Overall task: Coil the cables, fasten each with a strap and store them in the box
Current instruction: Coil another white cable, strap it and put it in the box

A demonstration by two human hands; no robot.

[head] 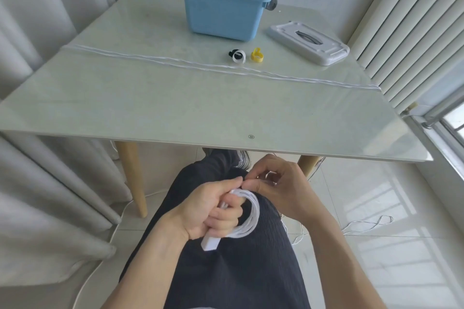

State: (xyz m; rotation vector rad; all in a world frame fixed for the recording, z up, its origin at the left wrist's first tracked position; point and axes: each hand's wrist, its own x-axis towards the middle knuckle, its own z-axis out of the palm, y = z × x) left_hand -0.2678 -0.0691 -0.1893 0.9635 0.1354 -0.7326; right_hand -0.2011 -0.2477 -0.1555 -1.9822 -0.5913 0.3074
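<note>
Room: pale tiled floor, grey curtains at left, white blinds at right by a window.
Counter: glossy pale green top on wooden legs, seen from a seat at its near edge.
Box: blue, open, dark handles at both ends, standing at the far middle of the counter.
Lid: white, with a dark slot, flat on the counter just right of the box.
Straps: black-and-white strap and yellow strap, both rolled up, side by side near the front of the box.
Loose cable: white, thin, stretched across the counter from left edge to right edge, passing just in front of the straps.
Coil: white cable wound in several loops, held over a lap in dark trousers, below the counter's near edge; a white plug sticking out under the hand.
Left hand: grip closed round the coil, fingers curled through the loops, thumb on top.
Right hand: thumb and forefinger pinching the cable at the top of the coil, touching the left thumb.
Floor cables: thin pale strands trailing on the tiles at right; another white lead curving along the floor at left by the curtains.
</note>
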